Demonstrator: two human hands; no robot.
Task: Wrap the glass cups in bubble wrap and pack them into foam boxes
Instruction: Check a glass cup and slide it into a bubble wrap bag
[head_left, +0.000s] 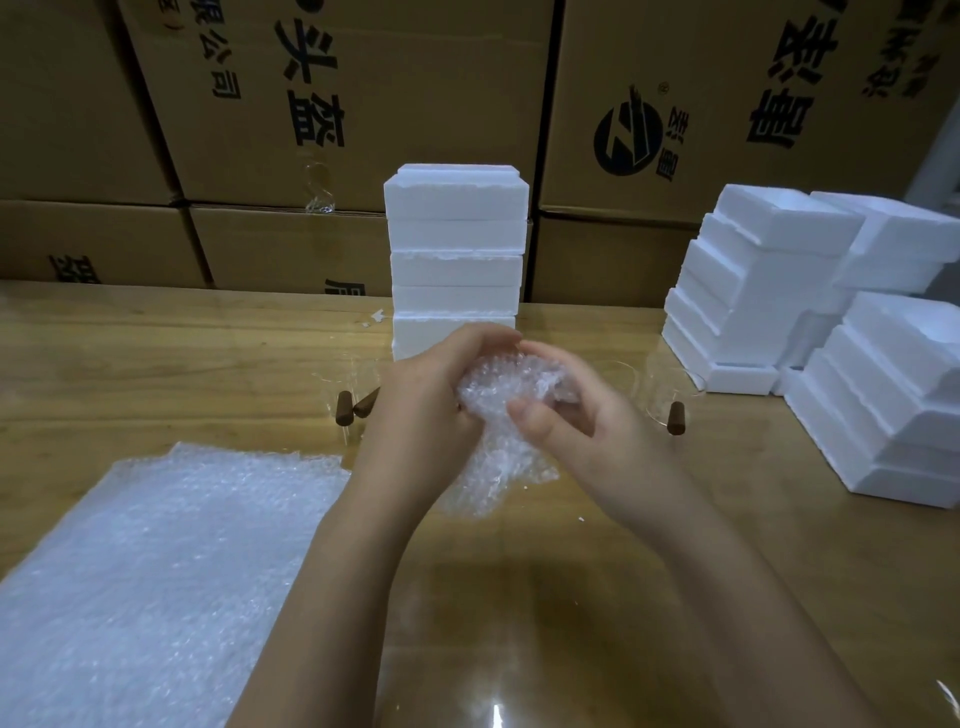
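Note:
Both hands hold a bundle of bubble wrap above the middle of the wooden table. My left hand grips its left side and my right hand presses its right side, thumb on top. Whatever is inside the wrap is hidden. Clear glass cups with brown wooden handles stand on the table: two to the left of my hands and one to the right. A stack of closed white foam boxes rises just behind my hands.
Sheets of bubble wrap lie flat at the near left. Open foam box halves are piled at the right, more at the far right. Large printed cardboard cartons wall off the back of the table.

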